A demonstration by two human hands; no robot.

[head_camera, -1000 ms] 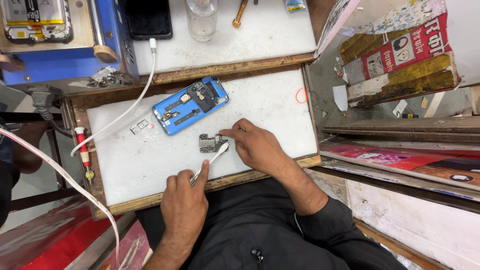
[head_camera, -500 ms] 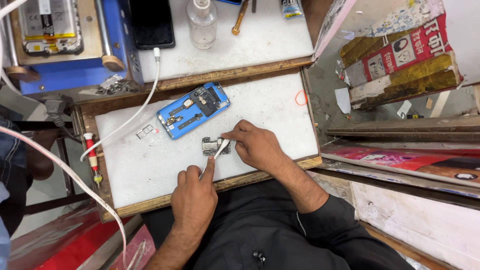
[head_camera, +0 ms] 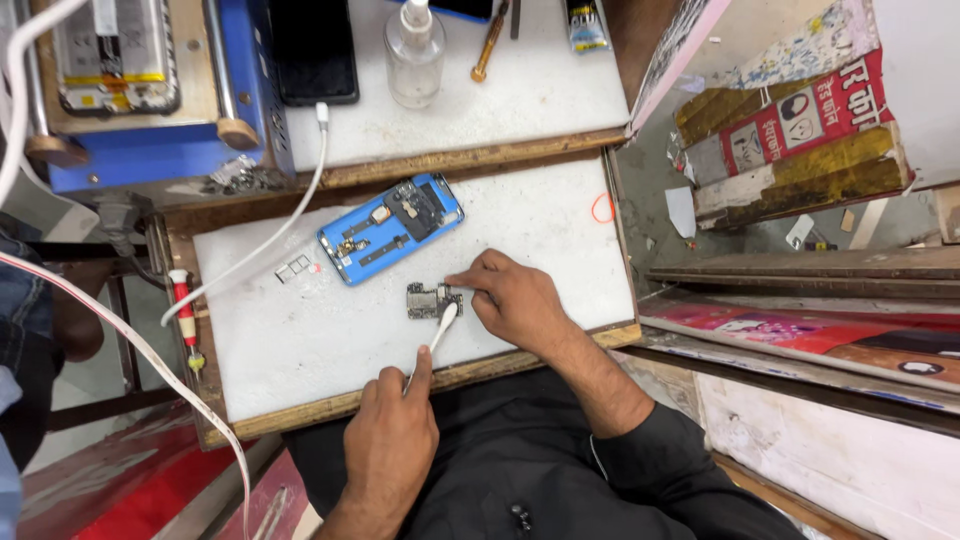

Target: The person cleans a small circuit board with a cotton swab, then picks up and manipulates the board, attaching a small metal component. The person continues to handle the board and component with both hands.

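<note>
Centrally, a white slab worktop with a worn wooden rim (head_camera: 300, 350) fills the middle of the frame, with a second white surface above it at the top. On that upper surface, at the upper left, stands a blue box-shaped machine with a phone part on its top (head_camera: 130, 110), beside it a black phone lying flat (head_camera: 315, 50) and a clear plastic pump bottle (head_camera: 415, 50). A white cable (head_camera: 270, 240) runs from the black phone down across the slab.

Just above the centre lies an opened blue phone body with its inner parts bared (head_camera: 392, 227), tilted. Below it, near the centre, rests a small dark grey circuit board (head_camera: 430, 300). The right hand (head_camera: 515, 300) pins the board's right edge with its fingertips, fingers curled. The left hand (head_camera: 390, 440), at the lower middle, pinches a slim white brush-like tool (head_camera: 438, 330) whose tip touches the board's lower right corner.

The step in hand looks like cleaning or brushing the board's surface while it is held still. The next move probably calls for light, short strokes with the tool and steady downward pressure from the right fingertips, so the small board does not slide on the smooth slab.
</note>
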